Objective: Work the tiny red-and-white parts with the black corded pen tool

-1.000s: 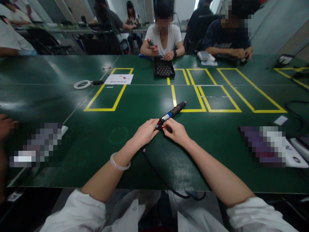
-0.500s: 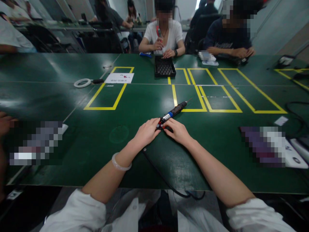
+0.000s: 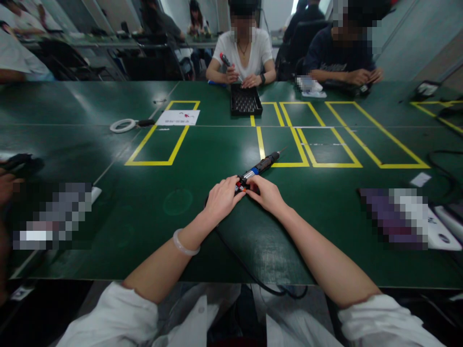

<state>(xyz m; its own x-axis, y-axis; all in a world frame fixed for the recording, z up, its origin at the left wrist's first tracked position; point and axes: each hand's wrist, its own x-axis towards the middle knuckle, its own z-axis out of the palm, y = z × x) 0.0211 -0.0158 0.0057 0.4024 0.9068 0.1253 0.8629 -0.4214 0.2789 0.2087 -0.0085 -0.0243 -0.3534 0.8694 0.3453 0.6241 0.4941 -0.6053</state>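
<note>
On the green table (image 3: 144, 207) in front of me lies a corded electric screwdriver (image 3: 262, 166), black with a silver and blue band. Its thin bit points away to the upper right. My left hand (image 3: 222, 198) is closed over the rear end, near small red and orange parts. Beside it, my right hand (image 3: 265, 193) grips the same end, thumb and fingers pinched close to the orange part. The hands nearly touch and partly hide that end. A black cable (image 3: 240, 262) runs below them to the table's front edge.
Yellow tape outlines (image 3: 148, 163) mark the table. Beyond them, a person in white holds a red-and-black tool over a black tray (image 3: 246, 101). A paper sheet (image 3: 179, 117) and a white cable coil (image 3: 123, 125) lie at left. Blurred packets (image 3: 394, 217) flank me.
My hands have shifted slightly on the screwdriver's rear end, showing more of the orange part. The person opposite has lowered and tilted their tool towards the tray. A dark object now shows at the left neighbour's hand.
</note>
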